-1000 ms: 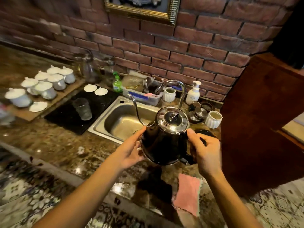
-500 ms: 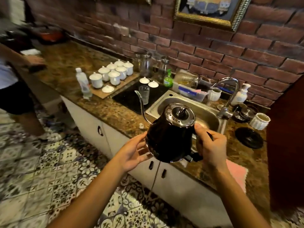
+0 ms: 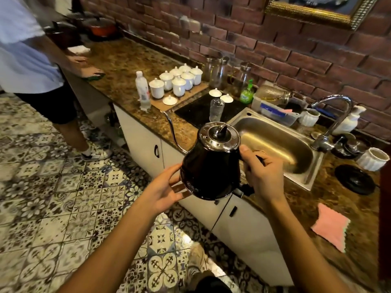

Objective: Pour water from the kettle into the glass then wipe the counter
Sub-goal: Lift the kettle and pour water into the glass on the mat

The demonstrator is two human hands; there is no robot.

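Clasping kettle [image 3: 209,172] handle, right grip [image 3: 262,174]; left grip [image 3: 167,189] spread against its side.

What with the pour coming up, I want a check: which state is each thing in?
kettle: lid on, held in the air in front of the counter.
glass: upright on the black mat, not being filled.
pink cloth: flat on the counter, untouched.
left hand: open, touches the kettle's side.
right hand: grips the kettle.
kettle base: bare on the counter.
faucet: no water running.
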